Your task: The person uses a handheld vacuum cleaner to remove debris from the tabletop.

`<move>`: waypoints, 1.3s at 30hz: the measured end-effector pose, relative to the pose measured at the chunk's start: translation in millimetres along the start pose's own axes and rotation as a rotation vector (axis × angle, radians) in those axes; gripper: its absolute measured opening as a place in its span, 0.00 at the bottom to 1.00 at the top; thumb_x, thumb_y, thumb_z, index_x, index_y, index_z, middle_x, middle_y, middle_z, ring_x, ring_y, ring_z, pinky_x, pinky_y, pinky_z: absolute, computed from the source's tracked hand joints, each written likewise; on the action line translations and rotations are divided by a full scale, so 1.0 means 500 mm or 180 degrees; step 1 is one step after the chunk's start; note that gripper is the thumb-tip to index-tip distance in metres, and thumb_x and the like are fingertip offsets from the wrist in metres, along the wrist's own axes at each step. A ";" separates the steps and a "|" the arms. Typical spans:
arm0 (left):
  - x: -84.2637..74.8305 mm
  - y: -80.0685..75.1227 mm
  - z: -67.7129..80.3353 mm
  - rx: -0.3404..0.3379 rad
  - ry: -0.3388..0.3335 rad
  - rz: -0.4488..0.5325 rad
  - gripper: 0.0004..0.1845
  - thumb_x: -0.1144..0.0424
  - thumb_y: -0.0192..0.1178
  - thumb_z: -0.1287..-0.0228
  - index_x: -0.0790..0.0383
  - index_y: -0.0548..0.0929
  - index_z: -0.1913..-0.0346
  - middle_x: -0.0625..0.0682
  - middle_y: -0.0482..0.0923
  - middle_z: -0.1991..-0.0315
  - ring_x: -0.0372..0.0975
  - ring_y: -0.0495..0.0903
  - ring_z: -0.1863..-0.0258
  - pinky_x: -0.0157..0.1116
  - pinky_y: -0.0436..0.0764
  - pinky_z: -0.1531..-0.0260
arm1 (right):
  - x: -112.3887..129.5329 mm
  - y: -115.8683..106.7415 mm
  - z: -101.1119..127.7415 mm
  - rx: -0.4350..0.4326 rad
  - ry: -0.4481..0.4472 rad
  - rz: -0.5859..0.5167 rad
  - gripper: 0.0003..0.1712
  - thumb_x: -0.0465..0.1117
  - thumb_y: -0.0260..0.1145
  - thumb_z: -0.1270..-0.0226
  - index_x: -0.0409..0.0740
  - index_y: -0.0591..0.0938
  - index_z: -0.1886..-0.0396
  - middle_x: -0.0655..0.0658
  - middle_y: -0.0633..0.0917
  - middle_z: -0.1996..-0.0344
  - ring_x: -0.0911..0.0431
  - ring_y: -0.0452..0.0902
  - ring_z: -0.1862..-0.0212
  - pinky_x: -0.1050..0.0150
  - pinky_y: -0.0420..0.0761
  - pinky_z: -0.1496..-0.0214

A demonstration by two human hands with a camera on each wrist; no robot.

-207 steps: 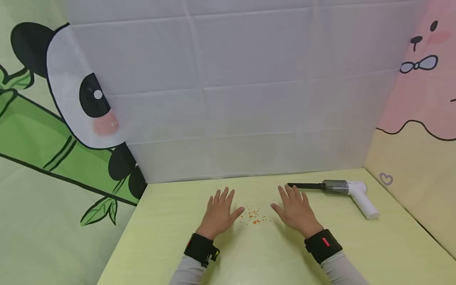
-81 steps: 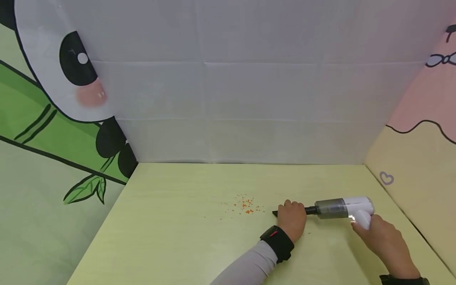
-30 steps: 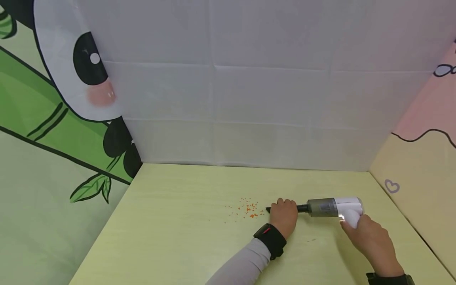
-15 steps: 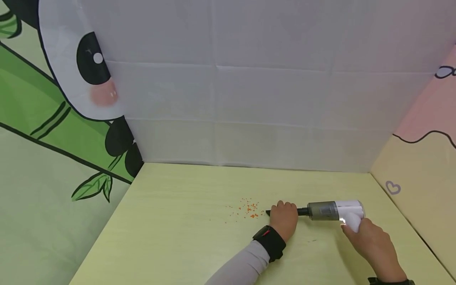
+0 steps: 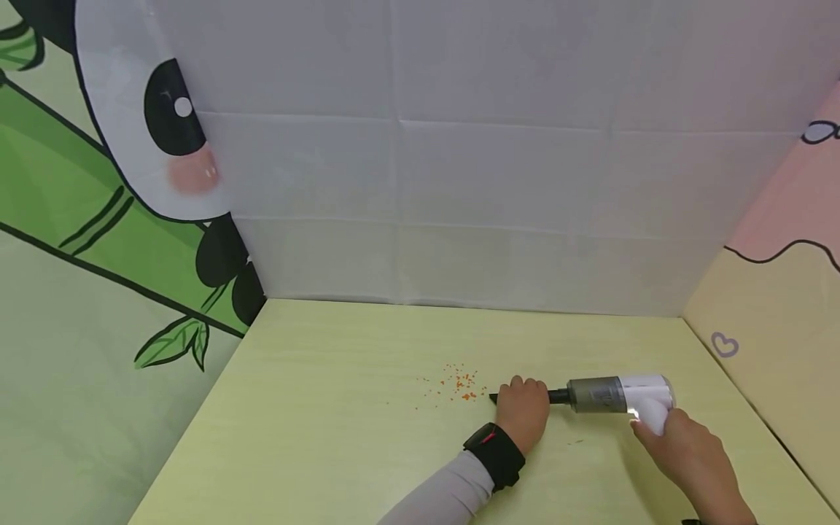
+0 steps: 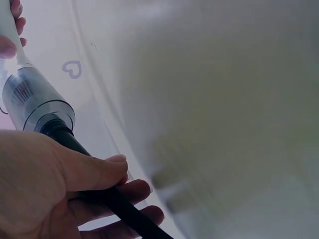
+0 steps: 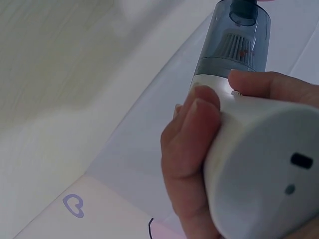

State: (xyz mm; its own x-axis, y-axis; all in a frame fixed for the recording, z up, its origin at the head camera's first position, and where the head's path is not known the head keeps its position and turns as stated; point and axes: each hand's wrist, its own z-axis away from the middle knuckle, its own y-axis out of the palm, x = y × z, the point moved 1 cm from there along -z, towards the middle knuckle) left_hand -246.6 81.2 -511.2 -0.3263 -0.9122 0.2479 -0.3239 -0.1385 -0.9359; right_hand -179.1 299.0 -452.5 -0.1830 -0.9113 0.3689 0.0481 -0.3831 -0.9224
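Observation:
A handheld vacuum cleaner (image 5: 596,394) with a white body and a see-through grey dust cup lies sideways across the head view. My left hand (image 5: 523,410) grips its black nozzle (image 5: 559,396), the thumb on top and fingers beneath in the left wrist view. The nozzle's tip pokes out left of that hand, close to scattered orange crumbs (image 5: 469,397). My right hand (image 5: 689,452) is wrapped round the white handle (image 7: 259,164), its thumb near a small lit spot on the body. A few reddish bits (image 7: 243,53) show inside the dust cup.
The pale yellow table (image 5: 315,423) meets a light grey cloth wall (image 5: 485,219) at the back. Printed side walls stand left and right, the right one (image 5: 774,350) close beyond the vacuum. A small dark mark (image 5: 575,442) lies on the table between the forearms.
Earliest, both hands were spread beside the crumbs and the vacuum lay at the back right. Now both hands hold it. Over the last second it has shifted slightly toward the front.

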 end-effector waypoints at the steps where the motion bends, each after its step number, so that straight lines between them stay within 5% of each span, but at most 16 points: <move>1: -0.001 0.001 0.002 0.0011 0.0002 0.0003 0.08 0.47 0.61 0.29 0.46 0.83 0.61 0.41 0.79 0.69 0.35 0.74 0.68 0.32 0.75 0.69 | -0.002 0.001 0.002 0.0019 -0.0001 -0.0009 0.33 0.61 0.58 0.26 0.32 0.72 0.69 0.44 0.73 0.79 0.50 0.68 0.76 0.57 0.66 0.77; 21: -0.014 -0.006 0.005 0.0063 0.0003 0.0029 0.07 0.48 0.61 0.28 0.45 0.83 0.61 0.40 0.79 0.69 0.34 0.75 0.67 0.33 0.75 0.69 | -0.013 -0.004 0.013 0.0034 0.0012 -0.0056 0.31 0.61 0.58 0.26 0.36 0.72 0.71 0.46 0.72 0.80 0.51 0.68 0.76 0.57 0.66 0.78; 39: 0.008 -0.007 -0.023 0.0067 -0.0024 0.0109 0.07 0.49 0.63 0.30 0.45 0.84 0.59 0.41 0.79 0.68 0.34 0.75 0.67 0.31 0.76 0.71 | 0.010 -0.003 -0.010 -0.0026 -0.0021 0.0004 0.34 0.59 0.58 0.26 0.26 0.70 0.65 0.41 0.74 0.78 0.49 0.70 0.76 0.56 0.69 0.78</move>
State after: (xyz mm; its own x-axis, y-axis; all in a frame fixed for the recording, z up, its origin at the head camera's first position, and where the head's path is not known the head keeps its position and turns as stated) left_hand -257.1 82.4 -504.1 -0.3302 -0.9193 0.2139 -0.2940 -0.1152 -0.9489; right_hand -185.1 295.9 -449.9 -0.1765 -0.9128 0.3684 0.0404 -0.3807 -0.9238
